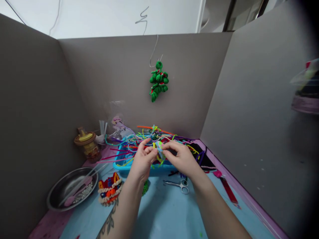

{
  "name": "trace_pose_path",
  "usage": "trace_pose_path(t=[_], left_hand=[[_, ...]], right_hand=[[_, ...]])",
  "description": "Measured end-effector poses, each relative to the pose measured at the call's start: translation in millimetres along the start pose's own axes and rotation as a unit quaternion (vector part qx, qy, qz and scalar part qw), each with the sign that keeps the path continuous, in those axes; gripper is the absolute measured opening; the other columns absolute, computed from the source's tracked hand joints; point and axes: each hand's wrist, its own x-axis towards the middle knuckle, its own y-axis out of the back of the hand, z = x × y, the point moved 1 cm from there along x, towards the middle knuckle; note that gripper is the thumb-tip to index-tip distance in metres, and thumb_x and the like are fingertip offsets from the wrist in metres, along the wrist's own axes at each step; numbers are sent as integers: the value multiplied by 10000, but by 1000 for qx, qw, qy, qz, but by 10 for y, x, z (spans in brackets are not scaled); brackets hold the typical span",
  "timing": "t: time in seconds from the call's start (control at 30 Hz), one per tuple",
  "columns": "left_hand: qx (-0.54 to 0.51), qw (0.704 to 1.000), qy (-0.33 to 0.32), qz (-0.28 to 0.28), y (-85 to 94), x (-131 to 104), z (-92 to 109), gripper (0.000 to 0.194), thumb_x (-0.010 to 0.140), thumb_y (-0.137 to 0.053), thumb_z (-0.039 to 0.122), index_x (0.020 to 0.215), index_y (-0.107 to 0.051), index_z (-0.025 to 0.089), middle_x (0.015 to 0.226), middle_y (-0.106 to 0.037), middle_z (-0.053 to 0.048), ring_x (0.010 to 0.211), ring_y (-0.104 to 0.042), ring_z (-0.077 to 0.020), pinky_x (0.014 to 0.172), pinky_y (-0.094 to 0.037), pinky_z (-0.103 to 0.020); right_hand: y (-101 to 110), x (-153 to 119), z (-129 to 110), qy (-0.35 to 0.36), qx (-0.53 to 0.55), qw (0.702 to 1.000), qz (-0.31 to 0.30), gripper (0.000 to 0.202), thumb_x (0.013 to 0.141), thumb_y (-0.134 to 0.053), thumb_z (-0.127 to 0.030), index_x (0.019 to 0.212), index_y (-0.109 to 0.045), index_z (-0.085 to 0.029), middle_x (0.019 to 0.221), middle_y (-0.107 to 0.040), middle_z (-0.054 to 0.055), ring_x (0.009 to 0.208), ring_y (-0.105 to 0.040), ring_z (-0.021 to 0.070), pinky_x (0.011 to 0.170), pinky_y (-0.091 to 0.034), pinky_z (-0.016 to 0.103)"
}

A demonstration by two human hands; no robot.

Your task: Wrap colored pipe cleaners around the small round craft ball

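Note:
Between my two hands is a small twisted piece of light-blue, yellow and green pipe cleaner (159,148). My left hand (144,157) pinches its left side between thumb and finger, with another finger raised. From the other side, my right hand (179,156) grips it with thumb and forefinger. Both hands are above the front part of a blue tray (122,167) heaped with pipe cleaners of many colours. Fingers cover part of the piece, so its full shape is hidden. Small scissors (178,185) lie on the table below my right hand.
At left stand a steel bowl (56,196) with white beads and pink spoons, an orange-and-cream fuzzy bundle (109,191) and a brown-lidded jar (88,146). A red tool (228,189) lies at right. A green ornament (159,81) hangs on the grey back panel (112,66).

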Motion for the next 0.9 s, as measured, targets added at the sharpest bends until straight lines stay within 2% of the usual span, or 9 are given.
trace_pose_path(t=[0.07, 0.17, 0.3, 0.4, 0.53, 0.77, 0.9], left_hand=[[4, 1000, -7, -14, -33, -17, -19, 716, 592, -811, 218, 1217, -463, 176, 623, -537, 83, 507, -462, -40, 523, -351, -166], [14, 999, -4, -29, -44, -20, -49, 700, 586, -814, 215, 1213, -511, 142, 622, -529, 79, 513, -459, -39, 528, -348, -176], [26, 998, 16, -47, -28, -8, -95, 552, 586, -815, 214, 1093, -612, 129, 646, -566, 45, 547, -487, -49, 541, -359, -178], [17, 999, 24, -36, -26, -5, -117, 459, 556, -831, 197, 978, -660, 134, 686, -599, 18, 583, -514, -57, 562, -380, -175], [-4, 999, 24, -28, -35, -4, -127, 381, 574, -823, 226, 915, -676, 144, 725, -632, -8, 647, -558, -79, 622, -414, -187], [71, 997, -37, -11, -52, -10, -143, 322, 609, -797, 291, 877, -690, 148, 677, -626, 5, 628, -537, -85, 616, -410, -195], [101, 993, -68, 1, -70, -26, -134, 316, 638, -773, 283, 910, -689, 148, 709, -630, -1, 656, -549, -99, 638, -422, -211]], right_hand=[[-2, 4, 24, -9, -7, 1000, 3, 138, 764, -539, -114, 754, -654, -189, 734, -678, 20, 690, -614, 158, 652, -459, 265], [8, 7, 49, -1, -18, 1000, 14, 138, 756, -544, -105, 738, -648, -195, 752, -682, 15, 724, -620, 161, 684, -458, 268], [17, 8, 63, 21, -37, 998, 35, 142, 755, -546, -96, 722, -639, -198, 748, -661, 15, 741, -609, 164, 702, -452, 274], [20, 5, 68, 27, -39, 998, 45, 150, 759, -542, -90, 729, -640, -199, 761, -653, 19, 745, -604, 162, 700, -451, 271], [23, -1, 58, 30, -38, 998, 49, 144, 764, -548, -95, 729, -641, -199, 761, -642, 20, 739, -597, 158, 682, -449, 261], [8, 13, 71, -31, -53, 993, 97, 87, 729, -647, -151, 650, -633, -183, 690, -634, 17, 686, -592, 164, 650, -437, 269], [7, 8, 97, -26, -23, 993, 109, 93, 725, -663, -171, 634, -644, -181, 695, -628, 25, 685, -596, 168, 639, -449, 274]])
